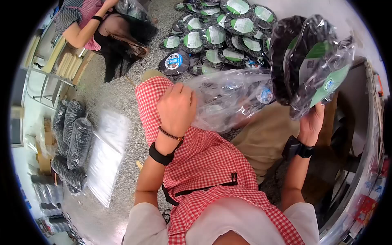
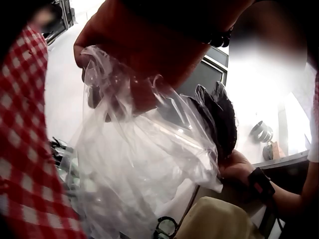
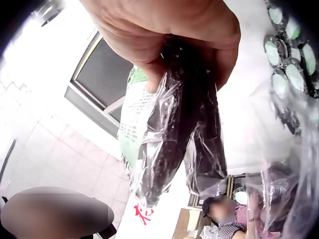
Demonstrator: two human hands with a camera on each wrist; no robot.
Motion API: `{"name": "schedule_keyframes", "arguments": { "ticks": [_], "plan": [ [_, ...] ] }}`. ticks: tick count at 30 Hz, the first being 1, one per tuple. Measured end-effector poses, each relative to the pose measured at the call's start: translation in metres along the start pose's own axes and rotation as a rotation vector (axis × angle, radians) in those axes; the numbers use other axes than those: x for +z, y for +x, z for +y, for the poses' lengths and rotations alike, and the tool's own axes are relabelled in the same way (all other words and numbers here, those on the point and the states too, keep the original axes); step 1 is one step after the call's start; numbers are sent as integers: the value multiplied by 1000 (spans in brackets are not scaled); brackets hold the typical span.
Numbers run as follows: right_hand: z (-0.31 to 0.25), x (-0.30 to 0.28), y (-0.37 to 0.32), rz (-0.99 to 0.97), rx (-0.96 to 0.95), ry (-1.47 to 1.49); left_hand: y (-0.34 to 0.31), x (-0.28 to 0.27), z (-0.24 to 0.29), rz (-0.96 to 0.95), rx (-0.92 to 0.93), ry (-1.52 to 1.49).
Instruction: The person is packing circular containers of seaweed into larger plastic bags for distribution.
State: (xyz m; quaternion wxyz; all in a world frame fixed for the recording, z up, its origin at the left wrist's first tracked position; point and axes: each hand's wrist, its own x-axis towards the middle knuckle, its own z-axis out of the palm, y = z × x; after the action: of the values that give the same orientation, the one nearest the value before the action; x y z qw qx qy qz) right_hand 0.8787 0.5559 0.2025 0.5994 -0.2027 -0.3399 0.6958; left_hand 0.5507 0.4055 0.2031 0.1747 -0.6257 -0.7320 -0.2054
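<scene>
My left hand [image 1: 177, 107] grips the gathered edge of a large clear plastic bag [image 1: 216, 108]. The left wrist view shows the bag's crumpled film [image 2: 129, 169] hanging from the curled fingers. Inside the bag, a round blue-and-white label [image 1: 265, 95] shows through. My right hand [image 1: 312, 124] holds up a few dark packs [image 1: 304, 57] in shiny clear wrap, with green-and-white labels, to the right of the bag. In the right wrist view, thumb and fingers pinch the packs [image 3: 172, 129] at one end, and they fan apart beyond the grip.
Many similar labelled packs [image 1: 214, 34] are heaped on the floor ahead. A dark pack with a blue label [image 1: 174, 62] lies before them. Flat clear plastic sheets [image 1: 107, 157] and dark wrapped bundles [image 1: 77, 132] lie at left. Another person [image 1: 92, 24] sits at the upper left.
</scene>
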Motion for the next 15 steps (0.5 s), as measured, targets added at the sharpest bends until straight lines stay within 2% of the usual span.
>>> {"name": "schedule_keyframes", "arguments": {
  "ticks": [2, 3, 4, 5, 6, 7, 8, 9, 10, 11, 12, 13, 14, 15],
  "plan": [
    [3, 1, 4, -92, -33, 83, 10, -9, 10, -281, -203, -281],
    [5, 2, 7, -175, -63, 172, 12, -6, 12, -269, -209, -280],
    [10, 35, 0, -244, -39, 112, 12, -1, 12, -268, -170, -456],
    [27, 51, -2, -335, 27, 461, 13, 3, 11, -266, -128, -631],
    [50, 39, -4, -336, 17, 427, 14, 4, 9, -347, -130, -701],
    [85, 6, -7, -351, 158, 633, 11, 11, 3, -347, -136, -696],
    [91, 14, -7, -355, 163, 640, 9, 18, -6, -267, -12, -828],
    [100, 23, -8, -343, 35, 167, 3, 24, -16, -189, 111, -958],
    [108, 34, -9, -321, -89, -308, 7, -21, -10, -478, -171, -1758],
    [112, 43, -6, -295, -215, -786, -1, -13, -11, -204, -328, -1449],
    [96, 36, 6, -555, -369, -1148, -6, -8, -21, -242, -237, -1191],
    [85, 48, 15, -854, -678, -1321, -11, -6, -27, -299, -160, -955],
    [86, 47, 15, -931, -687, -1395, -11, 4, -19, -312, -174, -971],
    [85, 47, 16, -1005, -723, -1456, -5, 13, 5, -253, -93, -931]
  ]
}}
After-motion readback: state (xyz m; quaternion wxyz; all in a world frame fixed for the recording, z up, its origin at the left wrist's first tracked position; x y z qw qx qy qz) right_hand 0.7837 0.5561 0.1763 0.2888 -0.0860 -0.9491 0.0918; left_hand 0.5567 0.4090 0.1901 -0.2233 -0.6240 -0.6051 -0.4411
